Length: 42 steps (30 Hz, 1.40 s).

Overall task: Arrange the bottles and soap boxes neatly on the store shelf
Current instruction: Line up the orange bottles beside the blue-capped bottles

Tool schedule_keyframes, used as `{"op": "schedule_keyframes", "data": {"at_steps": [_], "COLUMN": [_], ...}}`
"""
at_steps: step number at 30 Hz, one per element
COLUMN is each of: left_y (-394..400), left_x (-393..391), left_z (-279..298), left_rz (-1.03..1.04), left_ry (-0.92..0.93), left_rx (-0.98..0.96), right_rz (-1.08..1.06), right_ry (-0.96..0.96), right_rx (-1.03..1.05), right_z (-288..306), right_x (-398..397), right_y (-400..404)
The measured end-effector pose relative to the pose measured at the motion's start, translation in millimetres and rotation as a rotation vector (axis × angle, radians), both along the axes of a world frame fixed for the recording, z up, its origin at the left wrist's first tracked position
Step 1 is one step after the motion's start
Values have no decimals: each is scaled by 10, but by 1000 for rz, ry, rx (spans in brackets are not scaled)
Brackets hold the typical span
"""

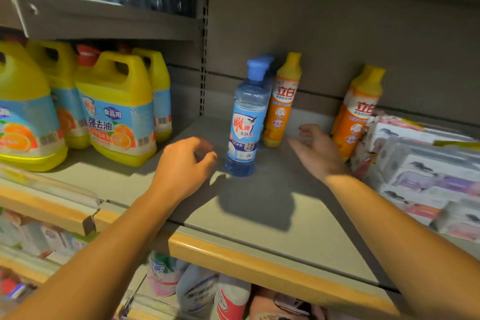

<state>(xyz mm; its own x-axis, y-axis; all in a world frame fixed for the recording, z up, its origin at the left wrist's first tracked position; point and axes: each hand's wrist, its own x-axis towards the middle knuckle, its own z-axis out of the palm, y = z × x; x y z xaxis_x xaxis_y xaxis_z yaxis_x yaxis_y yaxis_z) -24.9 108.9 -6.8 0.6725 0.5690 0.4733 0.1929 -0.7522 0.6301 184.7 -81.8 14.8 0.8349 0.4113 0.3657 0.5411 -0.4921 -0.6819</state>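
Blue bottle point(244, 122) upright mid-shelf, both hands near, neither gripping.

Standing on grey shelf point(272, 215), blue cap up, a second blue bottle point(268, 70) close behind. Just right of it, orange bottle point(281, 101) with yellow cap, upright near back panel; farther right, another orange bottle point(359, 109), leaning against stacked soap boxes point(420, 174) at right end of shelf. Left hand point(185, 163) just left of blue bottle's base, fingers loosely curled, holding nothing; touching or not, cannot tell. Right hand point(318, 150) between the two orange bottles, fingers relaxed and spread, empty. Yellow jugs point(117, 109) with orange-fruit labels grouped at left. More bottles on lower shelf point(197, 288), blurred.
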Motion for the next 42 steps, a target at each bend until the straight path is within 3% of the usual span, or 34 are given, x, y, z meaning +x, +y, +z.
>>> {"op": "schedule_keyframes", "data": {"at_steps": [4,10,17,22,24,29,35,42], "left_y": [-521,-953,-1029,-940,-906,-934,-945,-1019], "left_x": [-124,459,1152,1257,1260,1251,1235,1205], "left_z": [173,395,273,63,52,76,52,40], "left_rz": [-183,-399,-446,-457,-463,-478,-538,-594], "left_ry": [-161,-73,71,160,156,159,126,15], "left_rx": [-55,-121,-192,-197,-198,-206,-209,-406], "right_rz": [20,-36,-200,-274,-262,-183,3,8], "right_ry": [-71,-200,-489,-320,-296,-472,-518,-261], "right_rx": [81,149,-90,-371,-310,-10,63,412], "right_z": [346,837,1255,1303,1257,1132,1132,1192], "right_x": [-46,64,563,949,981,675,121,-64], "right_y": [-250,-633,-718,-625,-591,-570,-524,-402]}}
